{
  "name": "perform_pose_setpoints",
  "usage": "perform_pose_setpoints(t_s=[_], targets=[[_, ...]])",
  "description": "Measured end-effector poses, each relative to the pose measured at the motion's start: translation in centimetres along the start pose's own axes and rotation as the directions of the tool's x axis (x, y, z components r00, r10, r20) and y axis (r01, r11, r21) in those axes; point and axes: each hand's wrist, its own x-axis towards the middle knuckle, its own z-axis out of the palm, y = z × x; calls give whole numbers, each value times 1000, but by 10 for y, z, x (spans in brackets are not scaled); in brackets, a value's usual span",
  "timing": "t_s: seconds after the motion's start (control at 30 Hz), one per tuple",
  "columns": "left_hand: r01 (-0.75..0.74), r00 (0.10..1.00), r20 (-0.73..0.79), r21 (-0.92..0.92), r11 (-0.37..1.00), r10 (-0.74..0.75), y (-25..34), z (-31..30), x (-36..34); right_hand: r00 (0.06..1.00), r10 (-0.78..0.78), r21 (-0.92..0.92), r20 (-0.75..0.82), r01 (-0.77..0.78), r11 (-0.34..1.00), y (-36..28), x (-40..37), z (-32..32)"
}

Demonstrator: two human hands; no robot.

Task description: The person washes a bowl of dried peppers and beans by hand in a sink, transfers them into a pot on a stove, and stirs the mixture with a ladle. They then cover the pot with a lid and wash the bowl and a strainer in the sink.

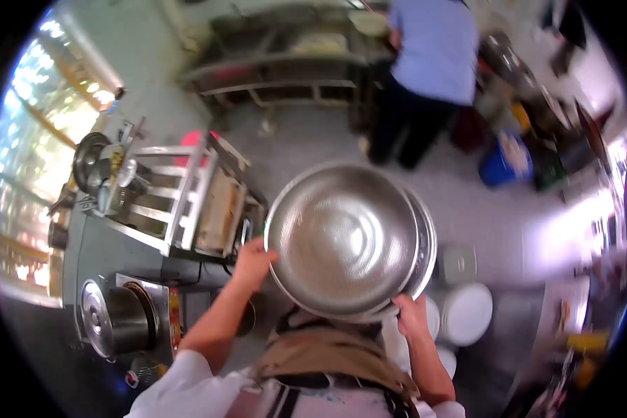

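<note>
A wide, round metal colander (341, 240) with a finely perforated surface is held up in front of my body. Beneath it, the rim of a second metal basin (427, 244) sticks out along the right side. My left hand (256, 261) is closed on the rim at the left. At the lower right, my right hand (412, 313) grips the rims, with its thumb on top. The fingers under the metal are hidden on both sides.
A metal rack (177, 184) with pots and utensils stands to the left, near a lidded stockpot (115, 317). White round lids (467, 313) are at the lower right. Another person (432, 63) stands ahead by a metal counter (279, 70). A blue bucket (506, 164) is farther right.
</note>
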Motion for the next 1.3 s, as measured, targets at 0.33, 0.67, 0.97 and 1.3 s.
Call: perform_pose_setpoints(t_s=[0.33,0.67,0.97,1.3], targets=[[63,962,-171,-619,783,-213,29,14,157,968,225,-517,107,-140,845,-104,248,130],[22,976,-164,-589,808,-146,155,24,354,935,295,-365,197,-209,907,-199,424,249],[-25,886,-412,-506,862,-215,250,-38,507,841,387,-346,377,-260,902,-199,630,433],[-328,683,-698,-556,763,-216,320,-154,644,635,437,-401,637,-211,891,-181,780,728]])
